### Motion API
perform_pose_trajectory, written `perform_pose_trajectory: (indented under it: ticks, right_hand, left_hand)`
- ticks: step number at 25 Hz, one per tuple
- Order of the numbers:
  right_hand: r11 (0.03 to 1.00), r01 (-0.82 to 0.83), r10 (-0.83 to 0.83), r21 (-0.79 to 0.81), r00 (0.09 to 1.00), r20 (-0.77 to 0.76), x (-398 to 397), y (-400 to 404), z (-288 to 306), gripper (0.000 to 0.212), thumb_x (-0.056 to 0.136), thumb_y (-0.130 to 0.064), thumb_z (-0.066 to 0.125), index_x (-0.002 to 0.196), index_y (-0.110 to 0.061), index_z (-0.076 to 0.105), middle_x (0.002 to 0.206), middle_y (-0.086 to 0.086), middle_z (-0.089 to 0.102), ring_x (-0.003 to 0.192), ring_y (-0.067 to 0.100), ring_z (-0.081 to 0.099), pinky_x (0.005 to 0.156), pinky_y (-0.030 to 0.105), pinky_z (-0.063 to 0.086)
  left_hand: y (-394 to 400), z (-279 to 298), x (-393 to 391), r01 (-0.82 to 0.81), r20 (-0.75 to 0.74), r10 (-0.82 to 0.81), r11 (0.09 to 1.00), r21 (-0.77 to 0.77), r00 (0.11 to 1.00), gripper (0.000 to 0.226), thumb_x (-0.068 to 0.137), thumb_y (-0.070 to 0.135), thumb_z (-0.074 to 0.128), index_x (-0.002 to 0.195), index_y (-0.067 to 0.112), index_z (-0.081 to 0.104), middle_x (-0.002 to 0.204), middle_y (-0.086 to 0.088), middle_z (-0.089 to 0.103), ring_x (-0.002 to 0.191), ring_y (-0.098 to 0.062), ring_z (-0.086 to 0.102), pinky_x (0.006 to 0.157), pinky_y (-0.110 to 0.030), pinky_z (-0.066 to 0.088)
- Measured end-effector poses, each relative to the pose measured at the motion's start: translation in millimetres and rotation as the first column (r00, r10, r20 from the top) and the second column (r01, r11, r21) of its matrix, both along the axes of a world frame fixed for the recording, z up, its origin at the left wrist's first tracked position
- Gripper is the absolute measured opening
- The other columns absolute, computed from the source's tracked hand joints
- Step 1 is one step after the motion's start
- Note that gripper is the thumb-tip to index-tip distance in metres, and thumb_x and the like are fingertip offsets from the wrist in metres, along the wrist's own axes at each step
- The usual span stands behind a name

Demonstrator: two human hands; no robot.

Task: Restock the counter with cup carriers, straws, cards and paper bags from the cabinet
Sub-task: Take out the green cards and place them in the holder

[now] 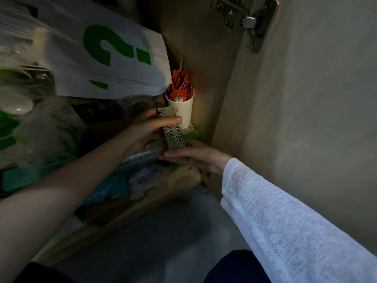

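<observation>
A stack of cards (pixel 172 128) is held between two hands inside the cabinet

The stack is gripped by the left hand (pixel 152 127), fingers curled over its edge, while its lower end is supported by the right hand (pixel 195 155), fingers extended beneath. Just behind it a white paper cup (pixel 182 111) filled with red sachets (pixel 180 86) is seen against the cabinet wall (pixel 212 78), and white paper bags (pixel 98 56) with green print are stacked above left
</observation>
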State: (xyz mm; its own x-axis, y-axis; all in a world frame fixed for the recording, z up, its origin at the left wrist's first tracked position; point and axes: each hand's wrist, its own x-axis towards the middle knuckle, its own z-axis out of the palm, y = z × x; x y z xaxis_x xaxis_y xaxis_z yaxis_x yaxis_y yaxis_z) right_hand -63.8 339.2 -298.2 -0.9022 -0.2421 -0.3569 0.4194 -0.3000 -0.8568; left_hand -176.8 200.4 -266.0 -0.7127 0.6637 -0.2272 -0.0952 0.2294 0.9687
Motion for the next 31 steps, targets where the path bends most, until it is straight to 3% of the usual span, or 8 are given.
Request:
perform_pose_trajectory:
  ticks: [3, 7, 11, 15, 20, 26, 29, 31]
  right_hand:
    - [0.998, 0.055, -0.053, -0.031, 0.997, 0.052, 15.7, -7.6, 14.8, 0.046, 0.092, 0.007, 0.058, 0.136, 0.01, 0.047, 0.134, 0.029, 0.056, 0.109, 0.026, 0.063, 0.101, 0.03, 0.05]
    - [0.997, 0.078, -0.079, 0.008, 0.992, 0.101, 41.3, -12.3, 47.7, 0.048, 0.089, 0.005, 0.063, 0.136, 0.006, 0.051, 0.132, 0.023, 0.06, 0.124, 0.03, 0.058, 0.109, 0.036, 0.045]
    - [0.996, 0.085, -0.084, 0.003, 0.97, 0.228, 73.2, -12.3, 94.0, 0.051, 0.085, 0.001, 0.07, 0.133, 0.008, 0.053, 0.131, 0.023, 0.061, 0.127, 0.031, 0.057, 0.113, 0.037, 0.04]
    - [0.989, 0.117, -0.087, -0.088, 0.954, 0.286, 112.1, -15.8, 161.9, 0.051, 0.085, 0.005, 0.069, 0.134, 0.006, 0.052, 0.13, 0.021, 0.063, 0.123, 0.03, 0.06, 0.102, 0.028, 0.049]
    - [0.986, 0.108, -0.063, -0.125, 0.946, 0.319, 151.2, -16.4, 248.7, 0.049, 0.084, 0.006, 0.069, 0.13, 0.004, 0.053, 0.113, 0.013, 0.069, 0.121, 0.031, 0.062, 0.101, 0.029, 0.05]
    - [0.993, 0.069, -0.033, -0.101, 0.946, 0.324, 197.0, -5.6, 366.8, 0.035, 0.085, 0.006, 0.068, 0.118, -0.001, 0.059, 0.102, 0.006, 0.074, 0.114, 0.026, 0.066, 0.095, 0.023, 0.053]
    - [0.996, 0.045, -0.021, -0.076, 0.956, 0.292, 202.2, 4.6, 426.1, 0.05, 0.083, 0.003, 0.071, 0.13, 0.006, 0.053, 0.122, 0.015, 0.067, 0.12, 0.029, 0.063, 0.099, 0.025, 0.051]
    - [0.998, 0.038, -0.025, -0.049, 0.971, 0.237, 199.7, 12.8, 469.6, 0.047, 0.082, 0.002, 0.072, 0.127, 0.004, 0.057, 0.129, 0.02, 0.063, 0.119, 0.029, 0.063, 0.101, 0.027, 0.051]
  left_hand:
    - [-2.1, 12.2, 14.3, 0.011, 0.079, -0.013, 1.0, 0.02, 0.997, 0.072, 0.065, 0.034, 0.084, 0.131, 0.019, 0.057, 0.122, -0.004, 0.069, 0.117, -0.025, 0.063, 0.101, -0.046, 0.048]
    - [-4.4, 44.9, 39.2, 0.009, 0.163, -0.01, 1.0, 0.009, 0.987, 0.077, 0.062, 0.036, 0.083, 0.132, 0.018, 0.057, 0.124, -0.004, 0.068, 0.117, -0.024, 0.063, 0.105, -0.049, 0.045]
    - [-6.5, 87.0, 71.5, 0.02, 0.227, -0.02, 1.0, 0.004, 0.974, 0.075, 0.06, 0.04, 0.087, 0.128, 0.022, 0.06, 0.119, 0.001, 0.071, 0.115, -0.018, 0.065, 0.099, -0.039, 0.049]
    - [-12.9, 148.7, 107.1, 0.01, 0.278, 0.012, 0.997, -0.076, 0.961, 0.077, 0.055, 0.049, 0.087, 0.124, 0.024, 0.064, 0.117, 0.002, 0.072, 0.111, -0.017, 0.066, 0.101, -0.039, 0.047]
    - [-14.3, 233.0, 147.5, -0.055, 0.344, 0.048, 0.998, 0.01, 0.938, 0.062, 0.065, 0.027, 0.084, 0.122, 0.018, 0.064, 0.119, -0.009, 0.07, 0.099, -0.017, 0.072, 0.077, -0.028, 0.059]
    - [-12.6, 353.1, 196.9, -0.056, 0.393, 0.039, 0.998, 0.031, 0.919, 0.054, 0.071, 0.02, 0.081, 0.121, 0.014, 0.063, 0.121, -0.016, 0.068, 0.11, -0.031, 0.067, 0.101, -0.05, 0.05]
    - [-4.3, 417.4, 202.0, -0.027, 0.348, 0.005, 0.998, 0.058, 0.937, 0.048, 0.075, 0.018, 0.08, 0.12, 0.014, 0.064, 0.122, -0.018, 0.066, 0.112, -0.032, 0.065, 0.1, -0.051, 0.05]
    - [3.0, 466.3, 199.2, -0.013, 0.305, -0.01, 0.997, 0.074, 0.952, 0.047, 0.075, 0.018, 0.081, 0.119, 0.016, 0.065, 0.122, -0.017, 0.066, 0.113, -0.031, 0.066, 0.099, -0.05, 0.051]
